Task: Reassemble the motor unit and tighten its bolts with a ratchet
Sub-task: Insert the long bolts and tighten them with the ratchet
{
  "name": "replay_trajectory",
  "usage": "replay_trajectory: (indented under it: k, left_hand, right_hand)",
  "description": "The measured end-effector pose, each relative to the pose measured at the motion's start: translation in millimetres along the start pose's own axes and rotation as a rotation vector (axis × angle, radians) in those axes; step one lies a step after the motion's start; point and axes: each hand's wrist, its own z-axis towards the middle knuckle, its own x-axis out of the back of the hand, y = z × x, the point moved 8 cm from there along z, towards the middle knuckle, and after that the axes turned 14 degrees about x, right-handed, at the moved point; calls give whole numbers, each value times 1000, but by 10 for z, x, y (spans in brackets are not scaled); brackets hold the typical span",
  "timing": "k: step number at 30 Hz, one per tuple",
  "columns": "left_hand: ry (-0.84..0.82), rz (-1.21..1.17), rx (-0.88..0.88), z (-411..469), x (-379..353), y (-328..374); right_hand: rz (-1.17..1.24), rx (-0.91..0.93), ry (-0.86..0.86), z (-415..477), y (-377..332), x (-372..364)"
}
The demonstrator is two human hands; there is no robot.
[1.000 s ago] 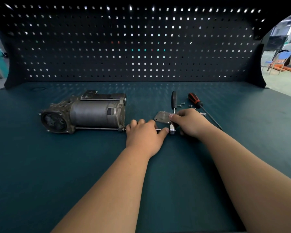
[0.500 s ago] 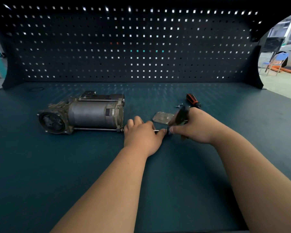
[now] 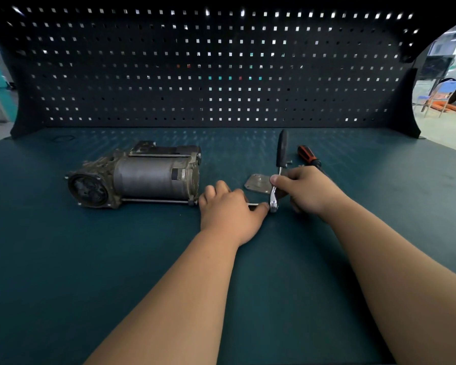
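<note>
Steel ratchet (image 3: 281,151) sits pinched in your right hand (image 3: 309,191), while your left hand (image 3: 229,214) curls around the thin rod (image 3: 253,204) running toward the motor (image 3: 142,176).

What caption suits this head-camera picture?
Right hand grips the ratchet; left hand steadies the thin rod at its head, beside the motor unit.

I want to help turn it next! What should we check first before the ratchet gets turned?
1. Right hand grips the ratchet: ok.
2. Left hand holds the silver bar by the ratchet's head: ok.
3. Bar seated on the motor unit: cannot tell, left hand hides it.
4. Cover plate fitted: not ok, lies loose on the bench.
5. Screwdriver apart from the ratchet: ok.
</note>
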Motion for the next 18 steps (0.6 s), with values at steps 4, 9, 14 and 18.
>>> replay_trajectory:
  k: [4,9,14,18]
  left_hand:
    - [15,16,-17,6,-5,17]
    - [-1,37,-23,1,-17,24]
    - [-62,90,-35,6,-58,38]
    - [-89,114,-34,15,-77,39]
  right_hand:
    - [-42,-98,40,62,112,-33]
    - [-45,-110,6,93,115,-92]
    - [-61,-7,-36,1,-20,-30]
    - [-12,103,-214,-118,-152,45]
